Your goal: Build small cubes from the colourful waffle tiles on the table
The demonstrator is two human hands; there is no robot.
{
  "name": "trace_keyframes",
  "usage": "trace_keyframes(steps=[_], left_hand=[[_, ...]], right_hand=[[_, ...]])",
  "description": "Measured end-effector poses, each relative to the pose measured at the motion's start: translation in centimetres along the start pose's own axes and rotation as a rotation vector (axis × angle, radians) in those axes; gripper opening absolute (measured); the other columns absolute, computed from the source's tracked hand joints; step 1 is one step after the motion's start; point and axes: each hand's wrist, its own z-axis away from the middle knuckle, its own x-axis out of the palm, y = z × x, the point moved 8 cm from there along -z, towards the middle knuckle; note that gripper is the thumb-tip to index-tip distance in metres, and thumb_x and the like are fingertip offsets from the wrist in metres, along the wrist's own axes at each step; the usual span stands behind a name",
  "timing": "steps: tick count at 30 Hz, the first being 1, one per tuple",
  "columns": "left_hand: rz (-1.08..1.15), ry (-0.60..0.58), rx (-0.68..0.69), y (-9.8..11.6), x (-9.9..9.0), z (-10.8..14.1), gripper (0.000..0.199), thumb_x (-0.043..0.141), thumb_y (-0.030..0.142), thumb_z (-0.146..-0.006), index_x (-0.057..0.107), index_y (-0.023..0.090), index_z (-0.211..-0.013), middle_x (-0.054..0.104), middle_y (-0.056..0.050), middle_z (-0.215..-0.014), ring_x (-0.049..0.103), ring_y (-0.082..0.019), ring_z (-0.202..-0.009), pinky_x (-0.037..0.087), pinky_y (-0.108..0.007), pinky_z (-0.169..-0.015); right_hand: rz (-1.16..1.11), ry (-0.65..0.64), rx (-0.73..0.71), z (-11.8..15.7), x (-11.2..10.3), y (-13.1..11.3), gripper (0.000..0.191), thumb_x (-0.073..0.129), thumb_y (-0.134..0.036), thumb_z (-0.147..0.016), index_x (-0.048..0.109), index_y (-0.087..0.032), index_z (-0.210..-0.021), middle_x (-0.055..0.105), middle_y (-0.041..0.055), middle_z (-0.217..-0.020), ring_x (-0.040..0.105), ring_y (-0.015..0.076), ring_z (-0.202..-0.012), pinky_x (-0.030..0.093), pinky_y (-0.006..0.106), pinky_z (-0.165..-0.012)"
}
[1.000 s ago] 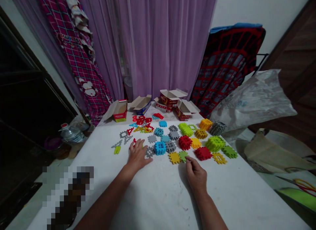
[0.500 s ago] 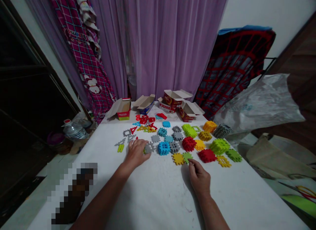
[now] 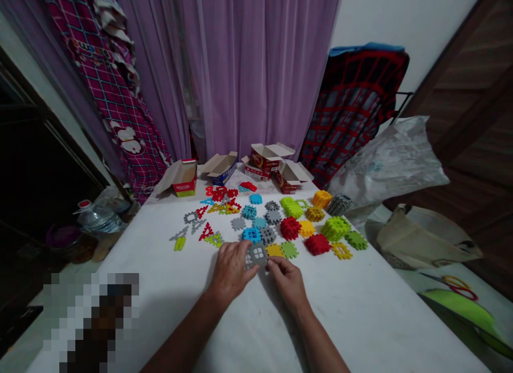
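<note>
A grey plastic interlocking tile with a window pattern (image 3: 258, 252) is between my hands above the white cloth. My left hand (image 3: 232, 269) is closed on its left side, thumb below and fingers behind. My right hand (image 3: 287, 279) pinches at the tile's right edge; its fingertips partly hide that edge. Just behind the tile lie a yellow tile (image 3: 274, 250) and a light green tile (image 3: 290, 249). A blue stack of window tiles (image 3: 251, 234) and a dark grey window tile stack (image 3: 267, 234) stand farther back.
Red stacks (image 3: 318, 244), lime green stacks (image 3: 335, 228) and an orange stack (image 3: 321, 198) are at the right. Red triangles (image 3: 206, 232) and lime pieces (image 3: 180, 243) lie left. Open boxes (image 3: 186, 179) line the back. Scissors (image 3: 457, 287) are beyond the right edge.
My left hand has come right and nearer with the grey tile, uncovering lime triangular pieces. My right hand has left the light green tile and met the grey one. The view has turned right.
</note>
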Motion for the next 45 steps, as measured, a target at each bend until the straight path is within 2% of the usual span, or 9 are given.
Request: trace_keyframes(steps=[3,7,15,20,26,32,37,41,45], left_hand=[[-0.021,-0.011,0.033,0.9,0.2,-0.5,0.042,0.072,0.029,-0.078,0.057,0.026,-0.117,0.07,-0.006,-0.107,0.062,-0.026,-0.104,0.043,-0.042,-0.097],[-0.025,-0.011,0.052,1.2,0.6,-0.7,0.043,0.073,0.029,-0.078,0.056,0.024,-0.118,0.07,-0.007,-0.106,0.062,-0.026,-0.102,0.044,-0.042,-0.096],[-0.033,0.128,0.138,1.6,0.8,-0.3,0.048,0.074,0.033,-0.079,0.054,0.021,-0.121,0.07,-0.008,-0.108,0.064,-0.026,-0.102,0.049,-0.042,-0.091],[-0.028,0.312,0.15,0.2,-0.5,0.2,0.049,0.065,0.04,-0.086,0.05,0.02,-0.129,0.066,-0.011,-0.122,0.061,-0.026,-0.113,0.05,-0.04,-0.094],[-0.06,0.417,0.145,-2.6,-1.5,1.2,0.037,0.051,0.031,-0.095,0.05,0.02,-0.13,0.068,-0.01,-0.117,0.063,-0.023,-0.11,0.052,-0.037,-0.096],[-0.088,0.43,0.132,-4.4,-1.0,2.0,0.037,0.048,0.028,-0.095,0.05,0.019,-0.132,0.067,-0.011,-0.118,0.063,-0.023,-0.11,0.054,-0.037,-0.094],[-0.071,0.432,0.117,-5.3,-0.5,2.3,0.038,0.049,0.026,-0.095,0.051,0.02,-0.132,0.067,-0.01,-0.12,0.063,-0.023,-0.112,0.054,-0.036,-0.095],[-0.063,0.424,0.101,-5.6,-0.1,2.5,0.037,0.049,0.026,-0.095,0.054,0.02,-0.131,0.067,-0.01,-0.12,0.064,-0.023,-0.112,0.054,-0.036,-0.095],[-0.064,0.412,0.111,-5.6,0.2,2.6,0.037,0.049,0.025,-0.094,0.055,0.021,-0.13,0.067,-0.009,-0.12,0.064,-0.022,-0.112,0.054,-0.035,-0.096]], right_hand=[[-0.035,-0.014,0.03,-0.2,-0.2,0.7,0.035,0.067,-0.049,-0.076,0.07,-0.017,-0.066,0.065,0.0027,-0.06,0.056,0.0142,-0.054,0.047,0.025,-0.054],[-0.09,-0.038,0.117,-0.1,-0.4,1.8,0.038,0.066,-0.053,-0.078,0.068,-0.016,-0.068,0.058,-0.0009,-0.053,0.043,0.0097,-0.044,0.035,0.022,-0.043],[-0.111,0.0,0.199,-0.4,-0.5,1.9,0.048,0.067,-0.064,-0.071,0.064,-0.017,-0.061,0.046,-0.0048,-0.044,0.033,0.008,-0.041,0.028,0.022,-0.042],[0.042,0.182,0.192,-3.2,-3.0,1.3,0.057,0.063,-0.073,-0.065,0.062,-0.017,-0.056,0.053,0.0005,-0.049,0.037,0.0096,-0.043,0.028,0.025,-0.043],[0.15,0.15,0.238,-6.0,-2.6,1.6,0.058,0.059,-0.075,-0.061,0.06,-0.018,-0.049,0.045,-0.0018,-0.04,0.034,0.0096,-0.041,0.024,0.025,-0.043],[0.242,0.103,0.246,-6.9,-1.7,2.0,0.05,0.055,-0.065,-0.069,0.061,-0.019,-0.051,0.051,-0.0014,-0.042,0.04,0.0102,-0.04,0.027,0.023,-0.042],[0.347,0.119,0.236,-7.0,-2.3,1.8,0.039,0.054,-0.051,-0.076,0.069,-0.019,-0.062,0.064,0.0006,-0.052,0.053,0.0132,-0.046,0.032,0.023,-0.045],[0.425,0.176,0.247,-6.4,-3.0,1.6,0.032,0.055,-0.043,-0.078,0.074,-0.017,-0.084,0.07,0.0026,-0.062,0.064,0.0185,-0.06,0.039,0.024,-0.053],[0.48,0.18,0.25,-6.2,-2.8,1.3,0.04,0.058,-0.039,-0.08,0.071,-0.017,-0.111,0.07,0.0005,-0.064,0.068,0.0197,-0.066,0.041,0.025,-0.056]])
